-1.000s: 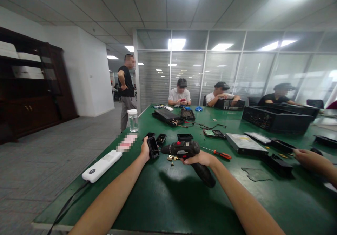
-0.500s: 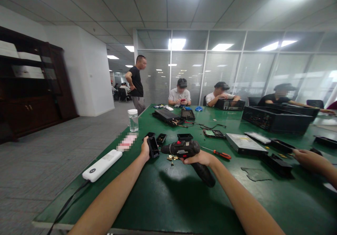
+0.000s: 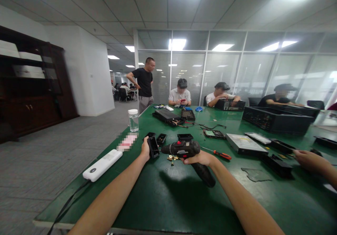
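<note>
My left hand [image 3: 145, 149] is closed around a small black box-shaped housing [image 3: 153, 147], tilted with its hollow side toward the drill. In my right hand [image 3: 199, 158] is a black cordless drill [image 3: 184, 148] with red details, its handle slanting down to the right. The drill's nose points left at the housing; whether the bit touches it I cannot tell. Below the drill lie several small brass-coloured parts [image 3: 172, 158]. Two more black housings stand close by: an open one [image 3: 161, 139] holding small bits, and another [image 3: 185, 137] behind the drill.
An orange-handled screwdriver [image 3: 221, 154], a silver disc drive [image 3: 246, 144] and a glass-like sheet [image 3: 255, 174] lie to the right. At left are a white power bank-like device [image 3: 103, 165] and a clear jar [image 3: 133, 121]. A co-worker's hand [image 3: 308, 159] reaches in from the right.
My hands, the drill and the black housing hold nearly the same position. The standing person in the background has shifted to the right.
</note>
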Available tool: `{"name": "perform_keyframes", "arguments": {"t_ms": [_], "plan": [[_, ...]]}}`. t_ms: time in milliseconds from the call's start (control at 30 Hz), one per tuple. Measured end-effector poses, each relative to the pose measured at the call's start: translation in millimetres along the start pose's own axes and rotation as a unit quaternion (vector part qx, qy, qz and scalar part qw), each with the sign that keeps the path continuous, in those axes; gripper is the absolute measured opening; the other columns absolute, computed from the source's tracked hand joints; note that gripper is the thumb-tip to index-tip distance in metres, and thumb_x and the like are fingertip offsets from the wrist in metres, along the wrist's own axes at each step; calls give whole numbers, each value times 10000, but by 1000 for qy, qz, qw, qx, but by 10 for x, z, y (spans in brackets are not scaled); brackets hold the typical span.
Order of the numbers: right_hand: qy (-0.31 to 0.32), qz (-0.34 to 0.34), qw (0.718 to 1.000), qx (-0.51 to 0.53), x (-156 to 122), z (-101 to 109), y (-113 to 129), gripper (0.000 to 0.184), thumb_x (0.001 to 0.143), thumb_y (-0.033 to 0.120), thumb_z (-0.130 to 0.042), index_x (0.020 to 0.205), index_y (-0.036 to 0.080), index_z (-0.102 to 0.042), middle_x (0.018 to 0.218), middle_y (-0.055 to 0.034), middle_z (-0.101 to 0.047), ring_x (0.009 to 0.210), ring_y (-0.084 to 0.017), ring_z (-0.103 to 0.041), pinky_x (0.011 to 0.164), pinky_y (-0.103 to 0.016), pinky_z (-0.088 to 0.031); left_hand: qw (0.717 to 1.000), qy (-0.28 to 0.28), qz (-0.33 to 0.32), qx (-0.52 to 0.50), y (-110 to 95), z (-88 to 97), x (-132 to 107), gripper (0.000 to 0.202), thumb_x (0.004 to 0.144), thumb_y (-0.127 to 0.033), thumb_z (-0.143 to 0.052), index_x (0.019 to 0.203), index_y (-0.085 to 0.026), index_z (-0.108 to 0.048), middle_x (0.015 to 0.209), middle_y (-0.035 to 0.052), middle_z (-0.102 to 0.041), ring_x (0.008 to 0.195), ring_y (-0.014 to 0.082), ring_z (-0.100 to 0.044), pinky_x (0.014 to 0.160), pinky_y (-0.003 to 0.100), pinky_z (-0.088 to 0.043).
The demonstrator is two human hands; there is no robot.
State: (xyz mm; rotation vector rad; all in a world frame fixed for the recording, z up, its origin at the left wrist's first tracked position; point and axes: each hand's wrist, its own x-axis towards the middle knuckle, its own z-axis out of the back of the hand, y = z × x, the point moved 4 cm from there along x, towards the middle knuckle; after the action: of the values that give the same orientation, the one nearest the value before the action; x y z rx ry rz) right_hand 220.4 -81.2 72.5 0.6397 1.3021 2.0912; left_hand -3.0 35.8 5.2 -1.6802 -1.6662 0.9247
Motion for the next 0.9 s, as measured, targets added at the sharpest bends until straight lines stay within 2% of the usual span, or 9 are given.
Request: {"name": "perform_keyframes", "arguments": {"t_ms": [733,900], "plan": [[7,-1,1000,-12,0,-2,14,277,625,264,-583,835,95,-519,787,-27,-504,732,-110,-458,711,-245,-370,1000,-14,0,4,-11,-19,-26,327,648,-437,-421,696,-125,-508,488,34,-544,465,196,-560,420,319,-442],[-5,-10,1000,-23,-5,11,10,329,626,272,-581,898,102,-507,820,-34,-509,756,-118,-459,735,-260,-367,1000,-16,-1,7,-13,-20,-31,334,646,-441,-424,694,-122,-513,492,40,-546,471,200,-561,418,318,-441]]}}
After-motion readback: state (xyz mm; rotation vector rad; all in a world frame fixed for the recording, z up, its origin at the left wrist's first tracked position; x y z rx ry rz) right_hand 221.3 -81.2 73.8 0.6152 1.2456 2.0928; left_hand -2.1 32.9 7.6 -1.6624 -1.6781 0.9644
